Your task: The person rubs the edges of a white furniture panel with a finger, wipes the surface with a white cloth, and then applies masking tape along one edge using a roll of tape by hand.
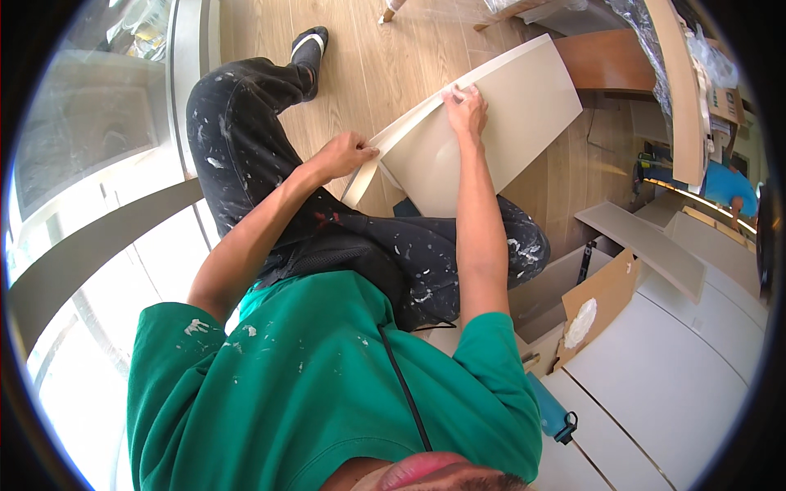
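Observation:
A pale beige board [517, 114] with one curved corner lies slanted across the floor in front of my bent legs. Along its upper left edge runs a cream tape-like strip [361, 183], whose near end hangs loose past the board's corner. My left hand [347, 154] is closed on this strip close to the loose end, its fingertips pinched together. Farther up the same edge, my right hand [467, 110] has its fingers bent and pressed together over the strip, touching the board. What lies beneath the right fingertips is hidden.
Wood flooring [360, 49] surrounds the board. A brown curved panel [607, 60] stands beyond it, near an upright wooden piece [681, 90]. At right are a loose grey panel [643, 237], torn cardboard [602, 299], white panels [663, 352] and a teal bottle [550, 409]. A glazed frame [190, 90] borders the left.

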{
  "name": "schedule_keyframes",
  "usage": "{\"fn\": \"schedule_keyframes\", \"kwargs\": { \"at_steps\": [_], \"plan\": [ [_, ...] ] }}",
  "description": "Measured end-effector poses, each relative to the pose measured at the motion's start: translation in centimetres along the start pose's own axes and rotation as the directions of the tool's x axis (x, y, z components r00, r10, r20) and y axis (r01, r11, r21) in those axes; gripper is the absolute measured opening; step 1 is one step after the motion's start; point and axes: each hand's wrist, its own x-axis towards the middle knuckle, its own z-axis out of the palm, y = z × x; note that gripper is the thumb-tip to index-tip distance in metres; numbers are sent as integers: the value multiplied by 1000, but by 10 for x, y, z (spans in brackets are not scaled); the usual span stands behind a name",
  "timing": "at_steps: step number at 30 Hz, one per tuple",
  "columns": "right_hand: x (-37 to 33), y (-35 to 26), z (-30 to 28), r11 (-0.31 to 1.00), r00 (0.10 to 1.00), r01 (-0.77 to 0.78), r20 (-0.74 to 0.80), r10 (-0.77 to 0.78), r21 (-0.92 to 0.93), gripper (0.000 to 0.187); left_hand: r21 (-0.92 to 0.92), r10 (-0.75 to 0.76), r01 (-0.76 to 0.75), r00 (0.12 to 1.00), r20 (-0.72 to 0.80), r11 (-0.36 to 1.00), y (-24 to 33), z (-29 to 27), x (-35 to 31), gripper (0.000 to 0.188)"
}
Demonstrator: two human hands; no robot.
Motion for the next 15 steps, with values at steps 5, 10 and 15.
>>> {"fn": "schedule_keyframes", "kwargs": {
  "at_steps": [5, 10, 15],
  "plan": [
    [2, 0, 4, 1000, 1000, -10, -9, 10, -15, 36, -59, -38, 41, 999, 38, 997, -15, -1, 4, 36],
    [-1, -2, 3, 1000, 1000, -12, -29, 12, 7, 35, -55, -47, 52, 995, 84, 997, -15, -1, 6, 35],
    [-1, 1, 4, 1000, 999, 4, -50, -3, 22, 37, -298, -98, 121, 991, 92, 947, 7, 1, -5, 32]
  ]
}}
